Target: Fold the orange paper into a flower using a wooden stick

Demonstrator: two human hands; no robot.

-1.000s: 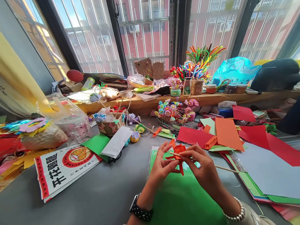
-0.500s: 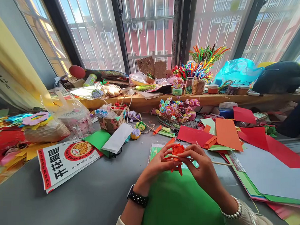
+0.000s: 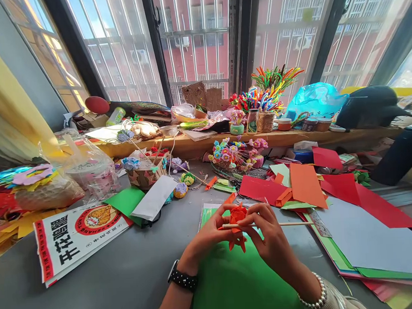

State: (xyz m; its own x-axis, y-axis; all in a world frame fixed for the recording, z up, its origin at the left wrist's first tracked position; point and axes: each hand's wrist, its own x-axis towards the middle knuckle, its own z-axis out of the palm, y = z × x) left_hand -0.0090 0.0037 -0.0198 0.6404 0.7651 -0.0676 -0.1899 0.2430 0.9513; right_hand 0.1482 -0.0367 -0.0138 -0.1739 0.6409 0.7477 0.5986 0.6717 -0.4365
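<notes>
A: Where's the paper flower (image 3: pixel 237 215)?

B: Above the green sheet (image 3: pixel 239 280) at the table's near edge, left hand (image 3: pixel 209 238) pinching it; right hand (image 3: pixel 269 236) grips the stick (image 3: pixel 291 223).

A: Handling?

B: Light, probably crushable; hold its base.

Black watch (image 3: pixel 183 279) on L wrist, pearl bracelet (image 3: pixel 313 296) on R, pale sleeves.

bright daylight floods through the windows (image 3: pixel 194 45); sharp focus, edges bowed.

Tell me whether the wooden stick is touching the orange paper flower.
Touching. The head view shows the wooden stick running straight across the orange paper flower, pinched against it by both hands, left and right.
</notes>
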